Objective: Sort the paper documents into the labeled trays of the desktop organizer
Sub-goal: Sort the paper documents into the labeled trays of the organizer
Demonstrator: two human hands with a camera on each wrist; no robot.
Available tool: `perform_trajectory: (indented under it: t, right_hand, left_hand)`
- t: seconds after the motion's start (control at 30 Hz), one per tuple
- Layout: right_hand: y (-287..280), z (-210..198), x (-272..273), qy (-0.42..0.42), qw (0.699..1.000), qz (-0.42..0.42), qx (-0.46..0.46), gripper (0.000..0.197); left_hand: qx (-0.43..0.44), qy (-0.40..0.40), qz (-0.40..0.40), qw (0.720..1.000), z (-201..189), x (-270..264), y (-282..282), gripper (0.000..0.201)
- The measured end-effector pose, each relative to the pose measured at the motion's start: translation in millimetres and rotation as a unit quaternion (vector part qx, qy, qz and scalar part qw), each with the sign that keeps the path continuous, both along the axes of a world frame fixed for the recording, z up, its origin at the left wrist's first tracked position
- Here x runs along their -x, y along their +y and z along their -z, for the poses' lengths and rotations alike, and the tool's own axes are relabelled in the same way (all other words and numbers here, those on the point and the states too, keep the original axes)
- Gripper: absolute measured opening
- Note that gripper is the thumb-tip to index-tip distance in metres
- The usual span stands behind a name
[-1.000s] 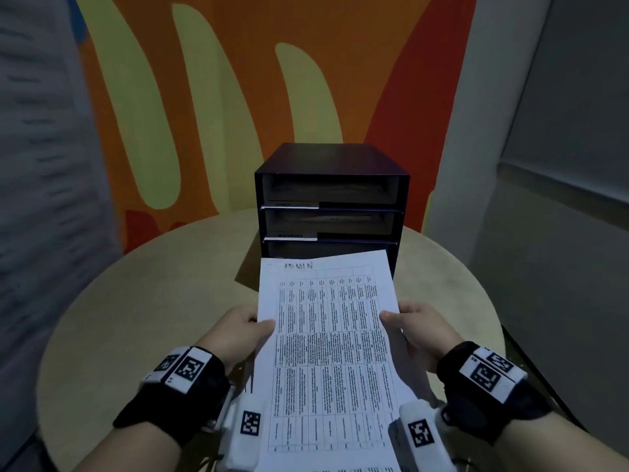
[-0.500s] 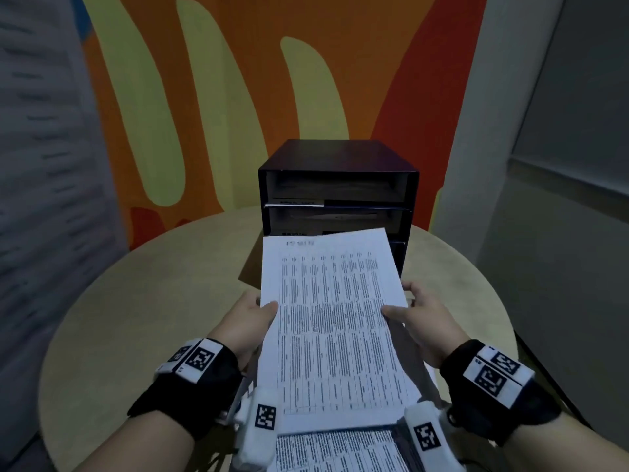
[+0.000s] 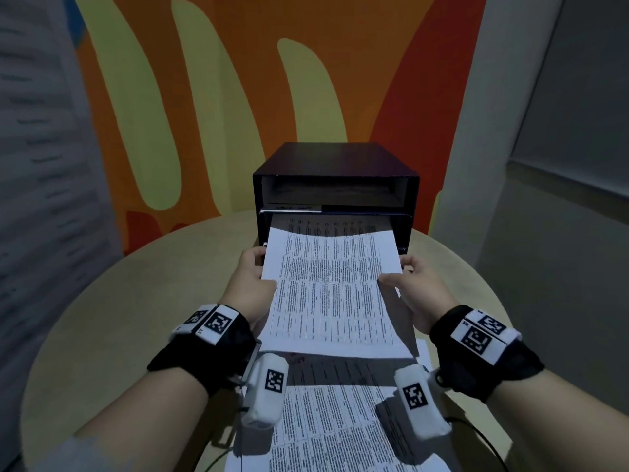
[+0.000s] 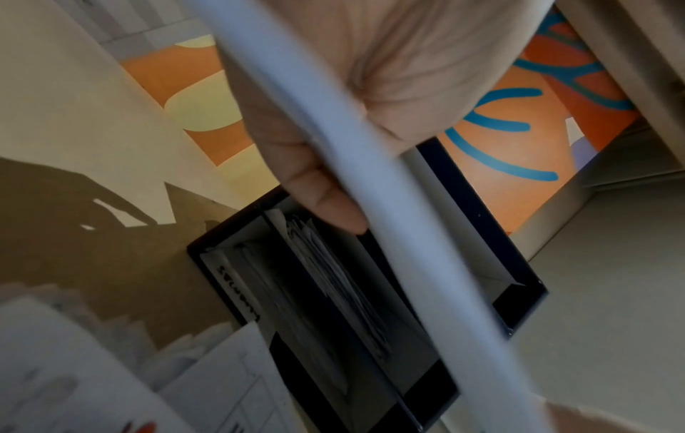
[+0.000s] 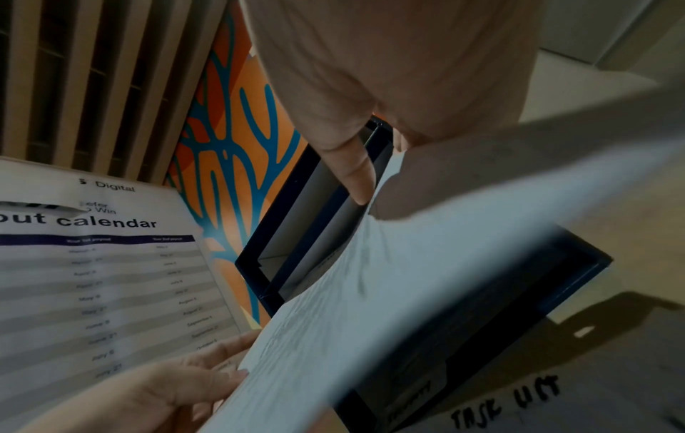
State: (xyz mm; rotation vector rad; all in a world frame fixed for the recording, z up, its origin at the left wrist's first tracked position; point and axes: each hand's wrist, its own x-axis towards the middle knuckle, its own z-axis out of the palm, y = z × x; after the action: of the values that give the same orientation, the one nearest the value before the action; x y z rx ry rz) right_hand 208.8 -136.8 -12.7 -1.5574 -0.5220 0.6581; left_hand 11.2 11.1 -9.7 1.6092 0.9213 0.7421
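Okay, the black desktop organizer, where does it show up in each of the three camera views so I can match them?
Head: black desktop organizer stands upper centre on the round table.
Left wrist: organizer runs diagonally through lower centre, rotated.
Right wrist: organizer sits centre, partly behind the sheet.
Shared landmark: the printed sheet entering it, held by left hand and right hand.

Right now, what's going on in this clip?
A person is filing a printed sheet into a black desktop organizer on a round table. The left hand and right hand each grip a side edge of the sheet, and its front end is already inside the middle tray, under the top tray's label strip. More printed papers lie on the table near the person.
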Motion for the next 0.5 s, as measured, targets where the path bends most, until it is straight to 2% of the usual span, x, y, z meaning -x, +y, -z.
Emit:
perform_trajectory:
  t: [0.2,0.3,0.33,0.4,0.5]
  right_hand:
    - [-2.5,6.5,-4.1,0.014,1.000,-0.011,0.007,0.041]
    - [-2.0,5.2,-7.6,0.024,1.000,0.003,-0.019,0.050]
    - [-0.7,4.8,-8.7,0.022,0.999,0.006,-0.022,0.050]
    - [3.2,4.5,-10.2,0.018,0.999,0.016,-0.027,0.050]
    - [8.8,5.1,-9.5,0.011,0.999,0.031,-0.031,0.046]
  left_hand:
    - [-0.021,-0.003,-0.009,1.000,-0.1,-13.4,13.3,0.054]
    - [-0.110,0.065,0.017,0.992,-4.1,-12.9,9.1,0.059]
    - [-0.163,0.108,0.042,0.980,-6.5,-11.1,5.0,0.065]
    - [-0.268,0.193,0.103,0.938,-11.1,-6.5,-6.7,0.074]
    - [-0.344,0.280,0.209,0.871,-10.8,-4.3,-21.8,0.062]
